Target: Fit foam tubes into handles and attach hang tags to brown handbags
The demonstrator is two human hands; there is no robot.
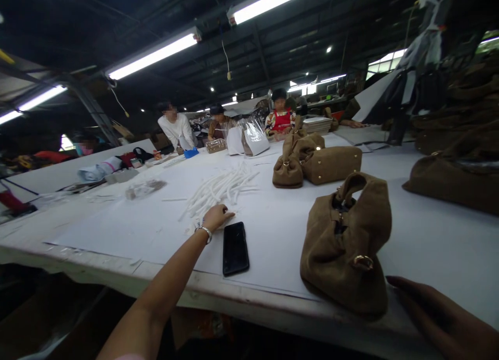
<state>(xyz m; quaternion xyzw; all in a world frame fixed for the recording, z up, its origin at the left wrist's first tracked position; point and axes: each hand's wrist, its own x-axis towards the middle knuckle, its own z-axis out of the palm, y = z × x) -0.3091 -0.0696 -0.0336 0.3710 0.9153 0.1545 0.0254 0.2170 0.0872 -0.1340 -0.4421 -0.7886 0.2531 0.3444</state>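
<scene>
My left hand (216, 218) reaches over the table, palm down, beside small white pieces (191, 227) with dark marks. Its thumb points away from the bent forefinger; the other fingertips are hidden, and I see nothing held. Just behind it lies a loose heap of white, cord-like strips (218, 191). A black phone (235, 248) rests flat, nearer to me than that hand. My right hand (436, 310), dark and partly cut off, has its fingers stretched toward the base of a brown handbag (346, 251). The bag stands upright with a looped handle and a gold ring. Whether the fingertips touch it I cannot tell.
More brown handbags (331, 164) lie farther back, with others piled at the right (460, 170). Clear plastic-wrapped bags (247, 141) stand at the far side, where several people sit or lean. A clear plastic packet (145, 189) lies left. The table's front edge (257, 303) runs below.
</scene>
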